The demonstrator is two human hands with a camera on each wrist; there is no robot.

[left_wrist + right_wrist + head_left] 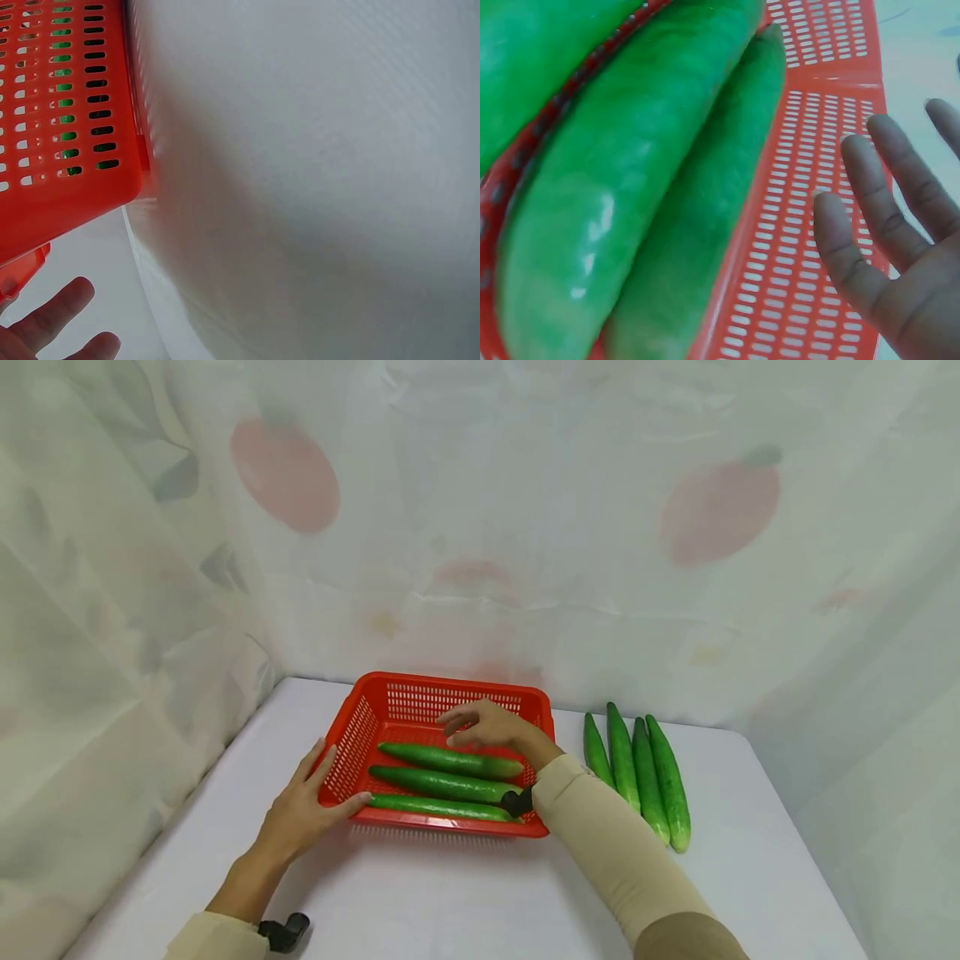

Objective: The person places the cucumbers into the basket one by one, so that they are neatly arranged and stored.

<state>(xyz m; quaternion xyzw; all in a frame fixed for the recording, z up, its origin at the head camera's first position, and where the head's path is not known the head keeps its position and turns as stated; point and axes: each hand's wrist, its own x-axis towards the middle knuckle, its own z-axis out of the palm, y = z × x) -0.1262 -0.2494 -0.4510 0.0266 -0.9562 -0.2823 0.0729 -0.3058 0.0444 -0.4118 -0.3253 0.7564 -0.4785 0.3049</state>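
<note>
Three long green cucumbers lie side by side in a red perforated plastic basket point(420, 818) on the table; the rearmost cucumber point(450, 761), the middle one point(442, 783) and the front one point(435, 807) run left to right. My left hand point(300, 810) rests at the basket's left front corner, fingers spread along the rim and thumb on the front edge. My right hand point(483, 724) hovers over the rear of the basket, behind the cucumbers, its fingers loosely bent around nothing. The right wrist view shows that hand point(900, 240) apart from the cucumbers point(622, 165).
Several more cucumbers point(660, 777) lie together on the white table point(450, 902), right of the basket. A pale curtain with fruit prints point(525, 527) hangs behind the table, and more fabric hangs at both sides. Black wrist-worn devices point(285, 933) sit on both wrists.
</note>
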